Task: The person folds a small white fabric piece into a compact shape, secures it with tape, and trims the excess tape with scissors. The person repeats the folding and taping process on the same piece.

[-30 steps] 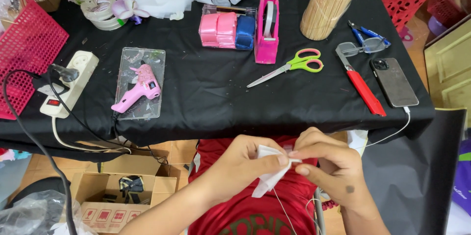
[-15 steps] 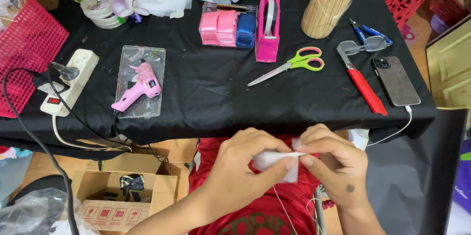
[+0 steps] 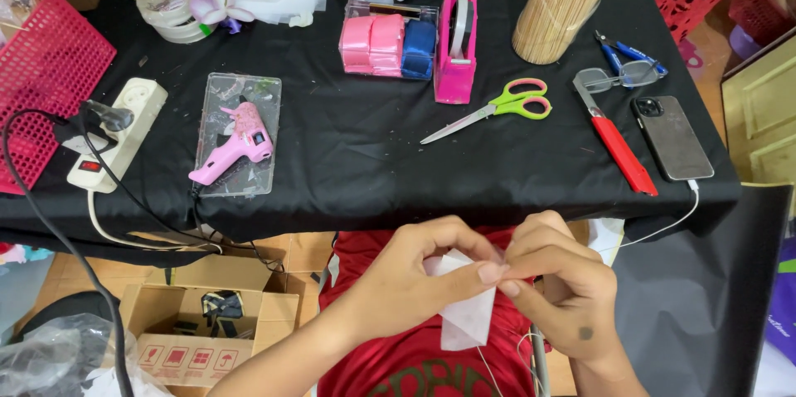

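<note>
**A:** White fabric piece (image 3: 466, 314) — where does it sit in the head view?

**B:** Below the near edge of the black table (image 3: 373, 165), over the person's red shirt (image 3: 398, 355), well in front of the green-handled scissors (image 3: 497, 107). Both hands meet on its upper edge; the rest hangs down between them.

**A:** How is the left hand (image 3: 414, 277) set?

**B:** Fingers curled in, nearly closed, thumb and forefinger pinching the top of the fabric. Its forearm comes up from the lower left, wrist bent toward the middle.

**A:** And the right hand (image 3: 564, 293)?

**B:** Also curled tight, its fingertips pressed against the left hand's fingertips on the same edge of the fabric. The back of the hand faces up, the forearm rising from the lower right. A thin white thread (image 3: 489, 364) trails down below the fabric; whether either hand grips it I cannot tell.

**A:** What lies on the table relative to the scissors?

**B:** Left of them stands a pink tape dispenser (image 3: 456, 45), then a clear box of pink and blue ribbon rolls (image 3: 388, 45). Further left a pink glue gun (image 3: 235, 142) rests on a clear tray. Right of the scissors lie a red-handled cutter (image 3: 618, 144) and a dark phone (image 3: 672, 137); behind them stands a holder of bamboo sticks (image 3: 560, 3).
</note>
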